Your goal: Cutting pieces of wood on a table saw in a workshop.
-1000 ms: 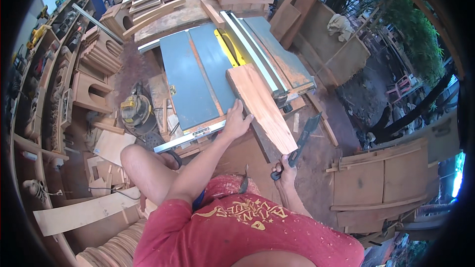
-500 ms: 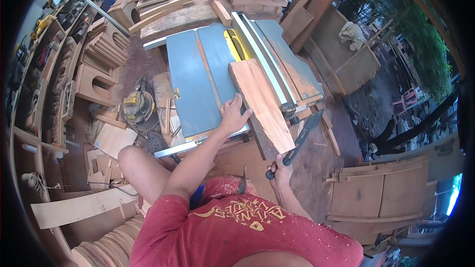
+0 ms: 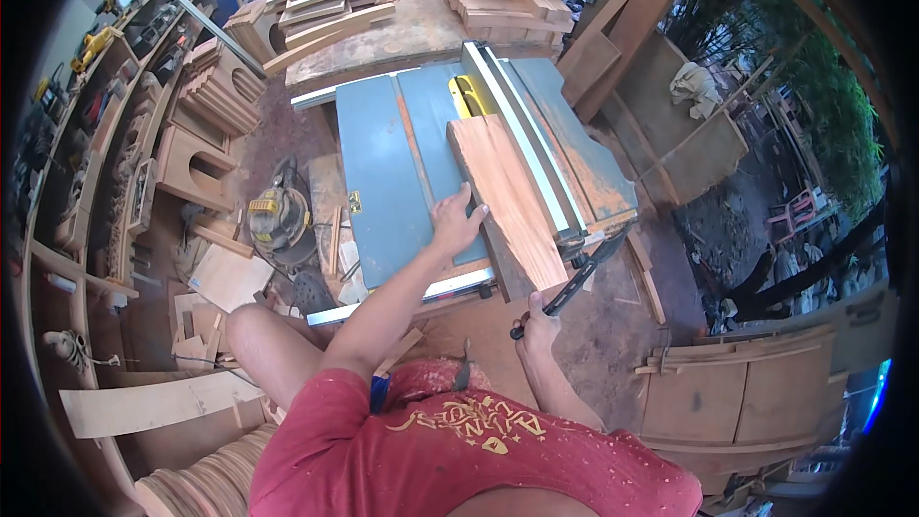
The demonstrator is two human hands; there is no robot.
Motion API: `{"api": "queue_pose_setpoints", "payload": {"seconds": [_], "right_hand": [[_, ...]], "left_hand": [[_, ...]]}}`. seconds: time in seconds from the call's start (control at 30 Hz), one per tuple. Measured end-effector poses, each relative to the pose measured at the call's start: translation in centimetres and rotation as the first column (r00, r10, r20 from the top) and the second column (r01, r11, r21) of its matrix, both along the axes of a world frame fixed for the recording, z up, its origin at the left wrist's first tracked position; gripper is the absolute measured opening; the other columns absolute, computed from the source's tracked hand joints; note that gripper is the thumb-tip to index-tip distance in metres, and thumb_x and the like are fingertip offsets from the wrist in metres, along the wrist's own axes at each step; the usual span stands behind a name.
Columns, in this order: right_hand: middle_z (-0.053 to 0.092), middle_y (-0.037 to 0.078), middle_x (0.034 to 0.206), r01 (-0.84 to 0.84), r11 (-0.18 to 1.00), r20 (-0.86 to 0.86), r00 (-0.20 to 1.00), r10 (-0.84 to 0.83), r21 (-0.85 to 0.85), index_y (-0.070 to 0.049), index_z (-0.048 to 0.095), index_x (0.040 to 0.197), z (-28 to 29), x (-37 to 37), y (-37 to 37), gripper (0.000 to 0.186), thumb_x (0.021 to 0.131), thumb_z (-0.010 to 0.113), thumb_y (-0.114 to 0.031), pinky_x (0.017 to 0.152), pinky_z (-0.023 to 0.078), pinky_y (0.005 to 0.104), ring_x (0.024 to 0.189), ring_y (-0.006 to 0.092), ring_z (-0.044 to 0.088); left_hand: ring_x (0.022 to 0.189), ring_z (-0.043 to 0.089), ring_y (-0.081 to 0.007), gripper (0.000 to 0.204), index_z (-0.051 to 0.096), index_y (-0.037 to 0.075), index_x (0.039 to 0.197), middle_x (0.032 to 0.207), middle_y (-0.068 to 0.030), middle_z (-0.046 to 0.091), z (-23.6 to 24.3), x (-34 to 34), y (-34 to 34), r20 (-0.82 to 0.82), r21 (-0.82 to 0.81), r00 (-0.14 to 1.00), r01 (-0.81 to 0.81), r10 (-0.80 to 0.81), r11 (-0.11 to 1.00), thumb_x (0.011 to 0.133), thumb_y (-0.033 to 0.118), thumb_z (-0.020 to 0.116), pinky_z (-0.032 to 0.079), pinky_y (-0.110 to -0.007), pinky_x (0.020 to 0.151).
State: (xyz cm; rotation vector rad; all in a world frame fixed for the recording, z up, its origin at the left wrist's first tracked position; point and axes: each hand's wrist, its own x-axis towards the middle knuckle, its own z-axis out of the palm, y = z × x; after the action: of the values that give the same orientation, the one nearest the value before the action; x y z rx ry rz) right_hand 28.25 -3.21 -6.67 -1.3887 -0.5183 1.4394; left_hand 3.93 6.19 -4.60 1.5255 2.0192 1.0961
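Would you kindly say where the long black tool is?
In the head view, the black tool is right of centre, in the right hand, by the plank.

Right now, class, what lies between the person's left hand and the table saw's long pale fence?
The thick wooden board lies there in the head view: left hand at its left side, fence to its right.

Thick tan plank (image 3: 512,206), black tool (image 3: 578,278)
The plank lay lengthwise toward eleven o'clock; the long tool slanted by its near end, tip between one and two.
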Motion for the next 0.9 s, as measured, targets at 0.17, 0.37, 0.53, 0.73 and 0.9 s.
{"api": "queue_pose_setpoints", "payload": {"seconds": [0.17, 0.37, 0.53, 0.73, 0.9], "right_hand": [[0.045, -0.002, 0.064, 0.097, 0.993, 0.139, 0.986, -0.087, -0.066, -0.003, 0.046, 0.123, 1.1, -2.2, 1.5, 0.054, 0.089, 0.083, -0.024, 0.040, 0.039, 0.0300, 0.045, 0.0116, 0.043], [0.053, 0.001, 0.073, 0.053, 0.997, 0.131, 0.990, -0.059, 0.049, -0.003, 0.050, 0.127, -0.5, -3.6, 4.2, 0.054, 0.088, 0.084, -0.020, 0.040, 0.039, 0.0291, 0.047, 0.0120, 0.046], [0.054, 0.001, 0.075, 0.048, 0.969, 0.274, 0.955, -0.116, 0.242, -0.009, 0.052, 0.109, -3.5, -4.0, 6.9, 0.038, 0.088, 0.083, -0.014, 0.040, 0.037, 0.0282, 0.047, 0.0111, 0.047], [0.049, -0.002, 0.067, 0.047, 0.961, 0.263, 0.957, -0.122, 0.271, -0.010, 0.049, 0.099, -4.0, 1.4, 4.9, 0.021, 0.095, 0.069, -0.008, 0.041, 0.036, 0.0270, 0.046, 0.0084, 0.044], [0.063, 0.005, 0.099, -0.122, 0.945, 0.434, 0.901, -0.023, 0.303, -0.004, 0.040, 0.152, 7.1, 7.7, -2.3, 0.056, 0.099, 0.056, -0.003, 0.051, 0.045, 0.0240, 0.059, 0.0071, 0.052]], "left_hand": [[0.134, 0.050, -0.0446, 0.092, 0.032, -0.012, 0.153, 0.139, -0.0321, 0.056, 1.4, 1.2, -1.1, 0.165, -0.179, 0.986, 0.068, -0.038, 0.982, 0.091, 0.046, 0.068, 0.026, -0.055, 0.118], [0.152, 0.027, -0.0463, 0.117, 0.021, -0.018, 0.153, 0.156, -0.0380, 0.034, 2.6, 5.5, -8.9, -0.090, -0.054, 0.950, 0.295, -0.299, 0.954, 0.078, 0.047, 0.081, 0.016, -0.049, 0.127], [0.150, 0.033, -0.0429, 0.109, 0.026, -0.016, 0.152, 0.156, -0.0358, 0.036, -0.1, 6.0, -5.8, -0.092, 0.030, 0.982, 0.170, -0.167, 0.985, 0.078, 0.040, 0.083, 0.017, -0.056, 0.125], [0.149, 0.035, -0.0427, 0.107, 0.028, -0.018, 0.151, 0.154, -0.0369, 0.038, 0.6, 4.4, -4.4, -0.127, 0.008, 0.982, 0.144, -0.142, 0.989, 0.081, 0.042, 0.082, 0.015, -0.055, 0.126], [0.151, 0.034, -0.0384, 0.103, 0.030, -0.013, 0.152, 0.157, -0.0315, 0.039, -0.3, 2.6, -3.3, -0.120, -0.005, 0.986, 0.117, -0.116, 0.993, 0.079, 0.037, 0.083, 0.013, -0.058, 0.126]]}}
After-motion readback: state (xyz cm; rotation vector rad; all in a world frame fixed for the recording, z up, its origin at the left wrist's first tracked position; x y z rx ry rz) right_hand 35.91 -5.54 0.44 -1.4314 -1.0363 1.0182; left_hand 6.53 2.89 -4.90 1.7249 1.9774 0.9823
